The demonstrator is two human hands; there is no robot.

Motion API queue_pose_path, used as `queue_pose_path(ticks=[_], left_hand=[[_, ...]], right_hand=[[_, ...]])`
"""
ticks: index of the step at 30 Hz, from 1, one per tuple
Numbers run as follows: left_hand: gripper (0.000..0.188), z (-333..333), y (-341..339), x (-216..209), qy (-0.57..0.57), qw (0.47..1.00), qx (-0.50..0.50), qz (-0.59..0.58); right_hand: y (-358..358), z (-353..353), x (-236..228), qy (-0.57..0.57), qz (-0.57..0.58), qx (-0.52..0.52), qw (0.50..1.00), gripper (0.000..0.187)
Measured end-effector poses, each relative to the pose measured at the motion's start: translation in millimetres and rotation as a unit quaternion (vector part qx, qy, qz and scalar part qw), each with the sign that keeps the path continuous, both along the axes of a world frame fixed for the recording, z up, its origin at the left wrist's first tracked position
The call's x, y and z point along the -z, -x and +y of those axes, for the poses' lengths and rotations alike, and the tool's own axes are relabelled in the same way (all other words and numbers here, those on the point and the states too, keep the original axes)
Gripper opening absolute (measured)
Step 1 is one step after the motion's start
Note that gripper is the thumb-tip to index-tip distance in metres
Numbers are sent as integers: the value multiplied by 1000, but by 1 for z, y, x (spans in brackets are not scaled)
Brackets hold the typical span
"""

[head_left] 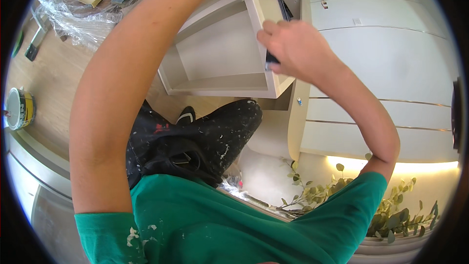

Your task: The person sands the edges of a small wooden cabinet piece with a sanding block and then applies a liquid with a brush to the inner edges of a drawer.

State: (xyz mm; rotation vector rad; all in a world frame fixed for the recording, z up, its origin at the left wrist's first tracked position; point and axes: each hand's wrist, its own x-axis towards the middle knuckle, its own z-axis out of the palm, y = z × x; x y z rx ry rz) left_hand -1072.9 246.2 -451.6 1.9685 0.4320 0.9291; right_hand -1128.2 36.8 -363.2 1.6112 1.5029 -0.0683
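The right grip (290, 49) curls over a small dark piece (271, 58); I cannot tell whether it grasps it. The left grip is out of view. Immediately left of the right grip sits a beige box (215, 51).

- My right hand (300, 51): one in view
- My bare arms (110, 102): two
- Pale drawer (220, 91): one
- Dark piece (271, 58) at my fingers: probably one, though blur hides its edges
- Bucket (30, 108): one
- My black shoe (186, 115): one in view
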Motion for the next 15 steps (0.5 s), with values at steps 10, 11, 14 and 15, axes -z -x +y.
queue_pose_path(ticks=[10, 11, 14, 15], left_hand=[[26, -2, 9, -3, 1, 1000, 3, -20], [26, 0, 7, -4, 0, 1000, 10, -6], [26, 6, 9, -5, 3, 1000, 5, 4], [26, 7, 11, -5, 5, 1000, -2, 2]], right_hand=[[7, -7, 5, 12, 3, 28, 1000, 41], [7, -8, 6, 3, 4, 23, 1000, 39], [14, -12, -1, 2, 32, 36, 999, 36], [21, -14, -5, 21, 59, 60, 996, 37]])
